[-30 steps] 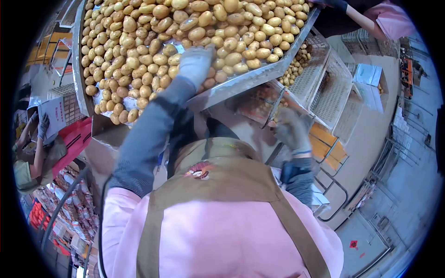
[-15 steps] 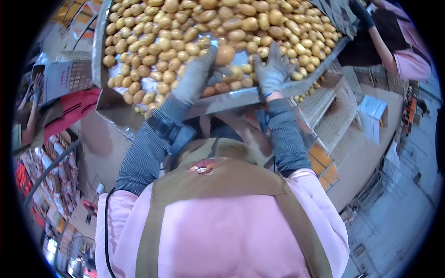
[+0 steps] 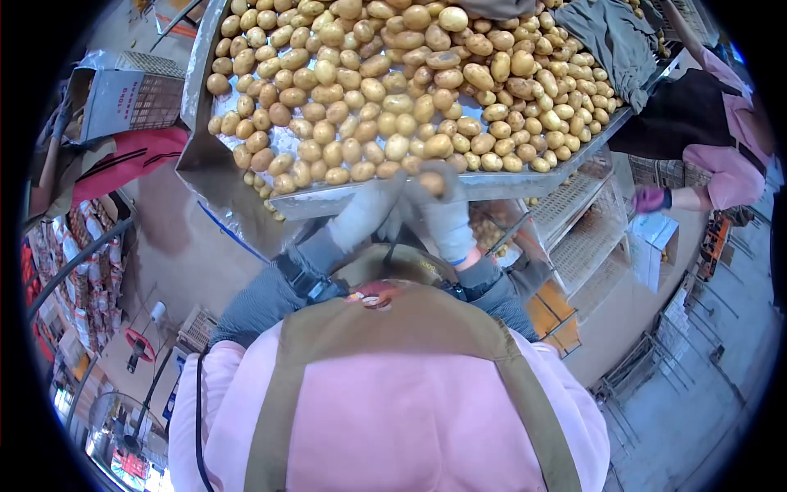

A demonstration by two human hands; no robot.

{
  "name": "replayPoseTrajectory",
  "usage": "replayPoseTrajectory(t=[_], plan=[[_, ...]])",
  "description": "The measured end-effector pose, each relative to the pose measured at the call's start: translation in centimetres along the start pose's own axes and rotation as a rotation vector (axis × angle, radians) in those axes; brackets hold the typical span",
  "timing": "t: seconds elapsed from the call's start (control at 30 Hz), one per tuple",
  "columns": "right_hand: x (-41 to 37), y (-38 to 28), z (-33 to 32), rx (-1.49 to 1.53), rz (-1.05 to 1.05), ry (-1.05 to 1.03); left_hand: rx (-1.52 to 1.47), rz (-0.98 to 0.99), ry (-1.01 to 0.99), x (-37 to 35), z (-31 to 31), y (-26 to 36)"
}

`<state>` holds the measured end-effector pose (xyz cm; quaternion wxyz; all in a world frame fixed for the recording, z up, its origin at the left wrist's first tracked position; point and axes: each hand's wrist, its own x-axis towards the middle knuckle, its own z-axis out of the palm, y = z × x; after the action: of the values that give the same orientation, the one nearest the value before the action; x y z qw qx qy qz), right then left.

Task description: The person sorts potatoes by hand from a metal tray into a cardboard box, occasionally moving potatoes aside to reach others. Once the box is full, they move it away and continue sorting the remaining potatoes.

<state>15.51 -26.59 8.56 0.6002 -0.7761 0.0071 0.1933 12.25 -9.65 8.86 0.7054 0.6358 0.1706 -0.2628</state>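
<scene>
Many yellow-brown potatoes [image 3: 352, 107] lie spread over a metal sorting table [image 3: 320, 201]. My right hand [image 3: 447, 223], in a pale work glove, is at the near edge with its fingers curled around a potato [image 3: 432, 184]. Beside it, almost touching, is my left hand [image 3: 366, 215], gloved too. Motion smears its fingers, so whether they grip anything cannot be made out. Both hands are close together in front of my apron [image 3: 402, 324].
A grey cloth [image 3: 611, 49] lies over the table's right side. Plastic crates [image 3: 586, 217] stand below right, near a blue-white box [image 3: 652, 246]. One co-worker [image 3: 721, 123] is at the right; another's arm [image 3: 49, 156] shows at the left by a carton [image 3: 106, 102].
Both hands have drawn back from among the potatoes to the table's near edge and come together, with a potato in the right one. The view has shifted, and the co-worker's gloved hand now shows at right.
</scene>
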Motion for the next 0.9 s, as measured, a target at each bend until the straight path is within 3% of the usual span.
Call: replayPoseTrajectory(t=[0.07, 0.1, 0.13, 0.2, 0.37, 0.43, 0.5, 0.53, 0.57, 0.67, 0.73, 0.77, 0.87, 0.9], plan=[[-0.8, 0.3, -2.8, -0.243, -0.185, 0.043, -0.091, -0.248, -0.109, -1.0, -1.1, 0.5], [-1.3, 0.0, -4.6, -0.613, -0.540, 0.052, -0.091, -0.220, -0.040, -1.2, -1.6, 0.3], [-1.7, 0.6, -6.0, -0.707, -0.427, 0.019, -0.090, -0.190, 0.028, -1.1, -2.2, 0.0], [-3.2, 0.5, -7.7, -0.483, -0.176, -0.038, 0.017, -0.153, 0.108, -0.2, -4.1, -0.8], [-6.4, 0.8, -10.7, 0.640, 0.654, 0.023, 0.348, 0.239, 0.357, 3.0, -5.5, 0.6], [-7.6, 1.5, -13.5, 0.163, 0.341, -0.113, 0.591, 0.336, 0.448, 4.1, -5.6, 1.1], [-7.9, 4.0, -18.0, 0.349, 0.352, -0.048, 0.988, 0.443, 0.572, 6.5, -7.7, 1.0], [-7.7, 5.5, -21.0, 0.771, 0.515, 0.086, 1.036, 0.410, 0.530, 7.4, -8.7, 0.9], [-7.8, 4.4, -23.3, 0.774, 0.465, 0.190, 1.127, 0.384, 0.491, 8.7, -9.3, 0.6], [-5.3, 6.3, -28.9, 0.587, 0.160, 0.705, 1.357, 0.342, 0.429, 11.0, -9.9, 0.0], [-2.9, 3.5, -25.7, 0.053, 0.097, 0.720, 1.351, 0.187, 0.399, 12.5, -10.3, 0.5], [-2.0, 2.3, -22.8, -0.161, -0.037, 0.510, 1.345, 0.112, 0.379, 13.0, -10.4, 0.6], [4.1, 4.7, -12.9, -0.335, 0.002, 0.244, 1.148, 0.161, 0.438, 11.1, -10.0, 2.3], [5.0, 3.7, -8.5, -0.502, -0.164, 0.207, 1.059, 0.173, 0.465, 9.9, -9.9, 2.5]])
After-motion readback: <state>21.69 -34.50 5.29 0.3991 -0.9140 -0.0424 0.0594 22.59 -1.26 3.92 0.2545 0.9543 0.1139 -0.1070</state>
